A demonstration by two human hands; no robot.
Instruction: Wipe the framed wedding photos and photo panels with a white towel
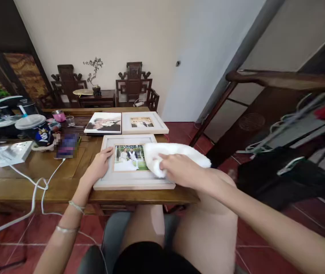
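A single head-worn camera looks forward and steeply down from a seated position, with the wooden table point(22, 186) across the left and centre of the frame and the person's own knees at the lower centre. It sits close to the near table edge, so both forearms enter from the bottom corners. The far wall point(116, 38) fills the upper frame, well beyond the table.

A white cloth point(176, 154) lies on a pale pinkish-white picture frame point(133, 182) with a green-and-white photo, on the brown wooden worktop point(22, 179) above a red-tiled floor point(13, 236).
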